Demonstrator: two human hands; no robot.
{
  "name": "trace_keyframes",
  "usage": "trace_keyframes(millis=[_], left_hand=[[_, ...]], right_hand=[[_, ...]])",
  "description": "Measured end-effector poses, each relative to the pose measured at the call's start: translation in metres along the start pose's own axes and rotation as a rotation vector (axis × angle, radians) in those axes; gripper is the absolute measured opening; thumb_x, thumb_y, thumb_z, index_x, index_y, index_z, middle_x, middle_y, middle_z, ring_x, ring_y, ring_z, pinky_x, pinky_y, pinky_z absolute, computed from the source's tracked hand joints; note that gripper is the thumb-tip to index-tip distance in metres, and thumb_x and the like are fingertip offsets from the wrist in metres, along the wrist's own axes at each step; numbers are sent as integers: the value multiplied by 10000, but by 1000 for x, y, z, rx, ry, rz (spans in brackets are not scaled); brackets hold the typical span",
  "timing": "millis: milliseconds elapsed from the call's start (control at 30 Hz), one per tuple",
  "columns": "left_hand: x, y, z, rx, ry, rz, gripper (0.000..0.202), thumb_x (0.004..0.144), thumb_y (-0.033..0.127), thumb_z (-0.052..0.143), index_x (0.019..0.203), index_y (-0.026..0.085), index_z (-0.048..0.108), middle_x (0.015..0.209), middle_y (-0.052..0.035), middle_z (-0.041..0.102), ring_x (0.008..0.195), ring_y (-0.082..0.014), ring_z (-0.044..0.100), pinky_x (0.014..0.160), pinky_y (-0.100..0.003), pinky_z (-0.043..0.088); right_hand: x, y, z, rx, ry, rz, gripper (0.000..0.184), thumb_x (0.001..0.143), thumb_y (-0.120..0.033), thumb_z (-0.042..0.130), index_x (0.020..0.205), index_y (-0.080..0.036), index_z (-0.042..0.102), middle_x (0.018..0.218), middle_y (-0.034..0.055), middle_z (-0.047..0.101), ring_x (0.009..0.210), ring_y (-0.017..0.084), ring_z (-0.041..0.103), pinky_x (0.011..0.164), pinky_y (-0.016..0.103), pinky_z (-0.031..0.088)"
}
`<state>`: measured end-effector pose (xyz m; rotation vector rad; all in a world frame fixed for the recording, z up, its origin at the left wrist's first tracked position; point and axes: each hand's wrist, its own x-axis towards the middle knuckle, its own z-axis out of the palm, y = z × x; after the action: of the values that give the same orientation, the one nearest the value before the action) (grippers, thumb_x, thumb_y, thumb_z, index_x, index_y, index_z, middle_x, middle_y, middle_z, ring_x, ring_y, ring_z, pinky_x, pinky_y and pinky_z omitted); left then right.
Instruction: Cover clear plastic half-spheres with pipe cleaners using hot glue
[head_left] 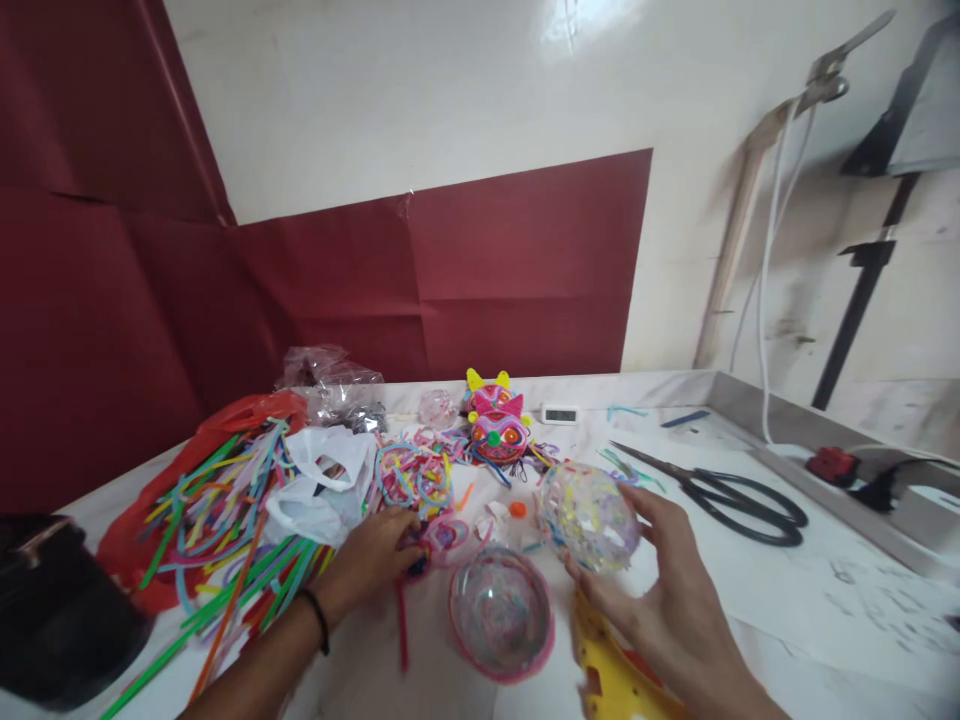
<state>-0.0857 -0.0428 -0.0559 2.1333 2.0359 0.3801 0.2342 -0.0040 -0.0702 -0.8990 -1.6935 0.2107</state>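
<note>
My right hand (667, 590) has its thumb and fingers closed round a clear plastic dome (589, 512) with colourful specks, held above the table. On the left, my left hand (379, 550), with a black band at the wrist, has its fingers curled down over a small dark and pink thing that they mostly hide. A pink-red strip (403, 625) hangs below that hand. Touching or close to its fingers lies a pink looped piece (444, 538). Between my hands sits a second clear dome (501, 612) with a pink rim. A yellow tool (619, 665) lies partly under my right hand.
Colourful pipe cleaners (225, 500) spill from a red bag (135, 545) beside a white plastic bag (322, 485). A black bin (67, 620) stands at left. Pink decorated masks (499, 430) are at the back. Large black scissors (735, 495) and a power strip (907, 500) lie right.
</note>
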Motion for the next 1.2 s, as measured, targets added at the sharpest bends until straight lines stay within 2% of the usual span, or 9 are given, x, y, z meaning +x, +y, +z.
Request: trace_keyframes(millis=[133,267,333,400,467,533,633,933,1200], left_hand=[[-3,1,1,56,-25,-11,178,844,229,642,1009,160,642,1057,-72,661,1007,-242,615,896,-410,477],[-5,7,-2,102,-66,43,422,777,78,571,1173,220,616,1164,-82,599,1094,-245,570,937,-352,440],[-5,13,-4,135,-103,87,453,764,23,539,1144,247,642,1125,-70,590,1042,-227,579,889,-328,454],[-3,18,-7,171,-137,127,370,767,-5,533,1014,226,683,1060,-66,597,981,-215,586,841,-321,466],[-1,20,-9,202,-159,157,230,818,36,564,950,188,674,1054,-63,607,976,-219,587,838,-356,481],[2,19,-10,220,-180,184,113,879,152,608,982,164,652,1097,-62,623,1006,-227,596,857,-409,499],[5,12,-9,223,-219,201,180,905,286,628,1028,155,641,1105,-59,653,999,-226,627,860,-442,524],[8,4,-15,99,-281,72,250,922,311,607,1130,172,624,1175,-77,647,1006,-229,645,859,-442,545],[10,-8,-24,-276,-280,-121,269,925,310,607,1144,155,611,1127,-69,659,928,-213,667,787,-407,573]], right_hand=[[-1,-1,0,-4,-27,22,631,794,-445,665,1321,-220,399,1242,127,500,1143,347,511,930,582,465],[-2,-2,-1,-2,-46,33,627,790,-436,666,1319,-233,398,1241,116,500,1137,334,515,930,557,469],[-2,-2,-1,-1,-52,44,635,783,-434,669,1322,-236,396,1242,110,499,1140,331,513,940,551,465],[-3,-1,0,-1,-63,59,647,776,-434,675,1324,-239,393,1246,107,498,1144,330,510,947,549,460],[-2,0,0,2,-73,63,649,773,-434,675,1323,-240,390,1251,105,495,1149,331,507,949,548,459],[-2,1,1,9,-81,67,642,774,-433,672,1318,-240,392,1253,105,496,1151,332,506,948,546,460],[-1,0,1,21,-86,85,632,765,-425,674,1305,-242,401,1254,99,497,1154,332,505,952,543,458],[0,-4,1,60,-92,112,602,750,-376,672,1278,-239,419,1213,89,499,1132,321,514,955,526,452],[-2,-1,2,63,-103,126,617,740,-380,679,1281,-229,425,1209,87,506,1137,321,512,958,523,442]])
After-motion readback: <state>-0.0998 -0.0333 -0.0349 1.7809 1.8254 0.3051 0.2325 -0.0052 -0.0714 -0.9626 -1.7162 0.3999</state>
